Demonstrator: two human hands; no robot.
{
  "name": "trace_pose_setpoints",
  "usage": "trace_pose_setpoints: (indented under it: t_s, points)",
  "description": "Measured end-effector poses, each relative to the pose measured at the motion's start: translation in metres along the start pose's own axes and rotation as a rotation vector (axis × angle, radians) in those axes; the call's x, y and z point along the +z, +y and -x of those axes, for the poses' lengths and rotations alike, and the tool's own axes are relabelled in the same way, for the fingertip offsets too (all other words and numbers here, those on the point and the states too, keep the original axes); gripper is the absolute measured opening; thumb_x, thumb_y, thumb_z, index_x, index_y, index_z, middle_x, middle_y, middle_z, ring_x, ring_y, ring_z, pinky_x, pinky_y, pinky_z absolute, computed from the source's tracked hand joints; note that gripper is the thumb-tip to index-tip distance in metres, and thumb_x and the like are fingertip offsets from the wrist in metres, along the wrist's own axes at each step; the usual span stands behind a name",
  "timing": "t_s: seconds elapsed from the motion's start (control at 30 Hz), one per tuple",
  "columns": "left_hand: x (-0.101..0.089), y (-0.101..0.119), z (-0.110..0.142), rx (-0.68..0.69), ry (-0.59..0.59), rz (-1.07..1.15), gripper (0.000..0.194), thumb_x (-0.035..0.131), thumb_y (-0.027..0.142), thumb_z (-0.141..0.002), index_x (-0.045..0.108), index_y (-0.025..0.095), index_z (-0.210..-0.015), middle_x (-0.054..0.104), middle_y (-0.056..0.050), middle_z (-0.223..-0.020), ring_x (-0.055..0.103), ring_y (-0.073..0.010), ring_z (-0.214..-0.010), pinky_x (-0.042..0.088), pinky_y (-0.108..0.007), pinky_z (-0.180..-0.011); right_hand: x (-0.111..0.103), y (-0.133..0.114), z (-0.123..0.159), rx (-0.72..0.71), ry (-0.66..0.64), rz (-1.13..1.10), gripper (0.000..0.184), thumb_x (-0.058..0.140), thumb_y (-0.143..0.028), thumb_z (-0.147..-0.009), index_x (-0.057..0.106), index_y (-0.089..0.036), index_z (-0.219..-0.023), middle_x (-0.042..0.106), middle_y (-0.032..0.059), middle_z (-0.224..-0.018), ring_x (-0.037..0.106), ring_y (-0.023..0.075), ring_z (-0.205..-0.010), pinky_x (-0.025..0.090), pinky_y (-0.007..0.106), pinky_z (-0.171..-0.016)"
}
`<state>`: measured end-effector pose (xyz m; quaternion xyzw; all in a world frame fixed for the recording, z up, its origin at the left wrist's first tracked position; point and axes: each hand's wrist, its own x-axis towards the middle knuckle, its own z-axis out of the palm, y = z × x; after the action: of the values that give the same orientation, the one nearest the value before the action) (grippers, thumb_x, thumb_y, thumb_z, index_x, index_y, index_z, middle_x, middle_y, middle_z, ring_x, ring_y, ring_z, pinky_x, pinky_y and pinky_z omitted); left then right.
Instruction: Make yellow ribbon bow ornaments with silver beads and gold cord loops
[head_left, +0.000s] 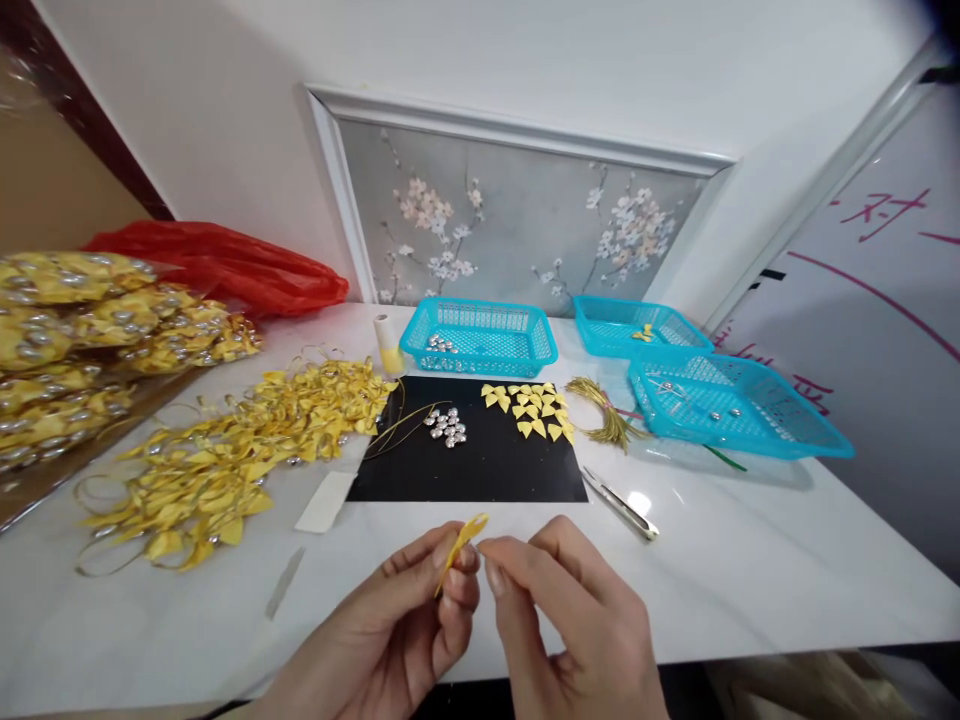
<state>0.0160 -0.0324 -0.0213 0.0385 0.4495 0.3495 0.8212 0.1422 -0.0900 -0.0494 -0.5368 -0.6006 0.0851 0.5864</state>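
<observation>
Under the right hand [581,605] and left hand [416,615], a glossy white tabletop [735,570] spreads rightward; just ahead runs the front edge of a flat black rectangular mat [469,482]. The right hand's thumb and forefinger nearly meet, contents unclear; the left hand pinches a thin yellow petal-shaped piece [463,540].

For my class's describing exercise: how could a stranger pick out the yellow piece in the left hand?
On the white table, find the black mat. Just nearer the wearer is the left hand, with the yellow piece between thumb and fingers. Unlike the yellow petals lying on the mat, it is held up.
</observation>
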Motion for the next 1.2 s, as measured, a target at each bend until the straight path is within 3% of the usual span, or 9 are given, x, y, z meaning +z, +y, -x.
trace_pose_setpoints:
  t_s: [0.17, 0.27, 0.37, 0.47, 0.87, 1.2]
  points:
    - [-0.003, -0.001, 0.000, 0.037, -0.014, -0.093, 0.022, 0.062, -0.008, -0.081, 0.076, 0.007, -0.073, 0.071, -0.010, -0.070, 0.068, -0.0112, -0.055, 0.058, -0.017, -0.052, -0.002, -0.001, 0.002, 0.028, -0.019, 0.058, 0.025, 0.050, -0.007, -0.091, 0.070, -0.021, -0.096, 0.044, -0.0019, -0.069, 0.045, 0.0092, -0.054, 0.035, 0.023, -0.049]
    - [-0.006, -0.002, 0.001, 0.138, -0.128, -0.260, 0.006, 0.080, 0.007, -0.072, 0.078, 0.012, -0.073, 0.070, -0.004, -0.066, 0.062, -0.0096, -0.056, 0.056, -0.016, -0.056, -0.008, -0.001, 0.003, 0.033, -0.059, 0.097, 0.025, 0.049, -0.008, -0.091, 0.070, -0.020, -0.094, 0.042, -0.0017, -0.068, 0.042, 0.0098, -0.053, 0.031, 0.024, -0.047]
    - [-0.008, 0.000, 0.004, 0.254, -0.205, -0.439, 0.016, 0.088, 0.026, -0.067, 0.079, 0.014, -0.073, 0.067, -0.001, -0.064, 0.055, -0.0083, -0.058, 0.052, -0.015, -0.058, -0.014, 0.002, 0.003, 0.026, -0.125, 0.078, 0.026, 0.046, -0.009, -0.093, 0.070, -0.020, -0.093, 0.043, -0.0005, -0.069, 0.044, 0.0110, -0.055, 0.031, 0.025, -0.048]
    - [-0.009, 0.002, 0.006, 0.289, -0.218, -0.543, 0.020, 0.087, 0.033, -0.067, 0.079, 0.016, -0.072, 0.064, 0.001, -0.061, 0.052, -0.0097, -0.061, 0.048, -0.016, -0.058, -0.019, 0.006, 0.001, 0.069, -0.183, 0.019, 0.026, 0.046, -0.012, -0.094, 0.070, -0.021, -0.087, 0.044, -0.0002, -0.070, 0.046, 0.0114, -0.058, 0.032, 0.024, -0.048]
    - [-0.011, -0.001, 0.010, 0.218, -0.212, -0.526, 0.015, 0.087, 0.030, -0.066, 0.079, 0.018, -0.072, 0.066, 0.000, -0.063, 0.051, -0.0117, -0.063, 0.044, -0.020, -0.059, -0.015, 0.020, 0.003, 0.201, -0.240, -0.184, 0.020, 0.055, -0.020, -0.093, 0.072, -0.026, -0.085, 0.049, -0.0021, -0.070, 0.048, 0.0115, -0.064, 0.038, 0.021, -0.055]
    - [-0.012, -0.001, 0.012, 0.230, -0.201, -0.537, 0.016, 0.087, 0.030, -0.065, 0.080, 0.018, -0.073, 0.066, 0.000, -0.064, 0.049, -0.0115, -0.062, 0.044, -0.020, -0.058, -0.020, 0.022, 0.005, 0.124, -0.286, -0.090, 0.029, 0.048, -0.014, -0.094, 0.075, -0.025, -0.092, 0.047, -0.0001, -0.070, 0.048, 0.0123, -0.062, 0.038, 0.022, -0.053]
